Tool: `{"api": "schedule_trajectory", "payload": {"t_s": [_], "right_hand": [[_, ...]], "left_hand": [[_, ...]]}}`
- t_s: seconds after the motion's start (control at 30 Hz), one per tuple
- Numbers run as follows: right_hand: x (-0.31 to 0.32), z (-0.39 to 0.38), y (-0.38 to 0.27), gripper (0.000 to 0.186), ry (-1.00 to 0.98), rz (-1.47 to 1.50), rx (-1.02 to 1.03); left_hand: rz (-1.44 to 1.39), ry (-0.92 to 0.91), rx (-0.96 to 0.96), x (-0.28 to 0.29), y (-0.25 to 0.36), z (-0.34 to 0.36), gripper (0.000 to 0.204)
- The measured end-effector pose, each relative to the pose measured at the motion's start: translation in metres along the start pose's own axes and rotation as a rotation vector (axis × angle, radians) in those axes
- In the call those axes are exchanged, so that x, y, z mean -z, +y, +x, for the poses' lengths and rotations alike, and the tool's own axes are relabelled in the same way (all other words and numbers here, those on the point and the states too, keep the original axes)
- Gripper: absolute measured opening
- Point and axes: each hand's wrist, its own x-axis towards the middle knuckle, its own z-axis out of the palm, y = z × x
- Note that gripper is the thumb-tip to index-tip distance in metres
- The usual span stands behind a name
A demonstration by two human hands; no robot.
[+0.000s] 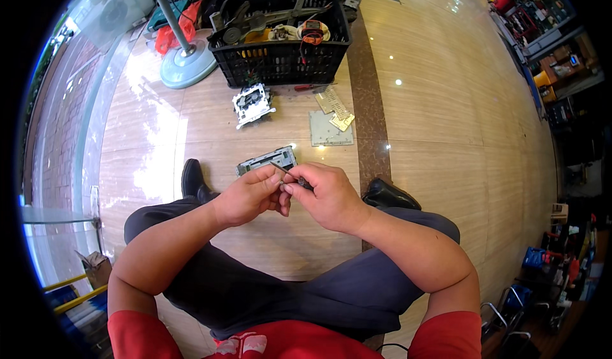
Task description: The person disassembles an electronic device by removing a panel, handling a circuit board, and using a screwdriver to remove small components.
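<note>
Left hand: the left hand (245, 196) is curled, fingertips pinching the tip end of a thin grey metal tool shaft (279, 168), held above the lap.
Right hand: the right hand (326, 196) is closed around the dark handle end of the same tool; the hands touch at the fingertips.
Work in hand: the shaft tip rises just beside a grey rectangular metal electronic chassis (266, 160) that lies on the glossy wood-patterned tile floor (446, 136), between the black shoes (192, 179).
Progress (judged): dismantling appears partly done; a white-framed mechanism module (253, 104), a pale green circuit board (330, 129) and small beige board pieces (336, 104) already lie apart on the floor, while the chassis looks largely whole.
Container: a black slatted plastic crate (280, 59) holds metal brackets, cables and an orange-trimmed meter; further contents are unclear.
Surroundings: a pale blue round pedestal fan base (188, 65) stands just left of the crate.
</note>
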Motion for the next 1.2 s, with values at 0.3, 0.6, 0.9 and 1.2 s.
{"api": "schedule_trajectory", "payload": {"t_s": [0.3,0.6,0.9,1.2], "right_hand": [[-0.004,0.002,-0.001,0.008,0.069,-0.152,0.047],[-0.005,0.007,-0.004,0.011,0.120,-0.168,0.023],[0.000,-0.003,0.000,0.007,0.164,-0.109,-0.237],[0.007,-0.013,-0.003,0.005,0.136,0.069,-0.439]], "left_hand": [[0.290,0.185,-0.011,-0.011,0.016,0.003,0.026],[0.313,0.142,-0.075,-0.015,0.032,0.001,0.030],[0.566,0.471,-0.332,-0.005,0.078,-0.033,0.024],[0.656,0.688,-0.405,0.016,0.094,-0.065,0.026]]}}
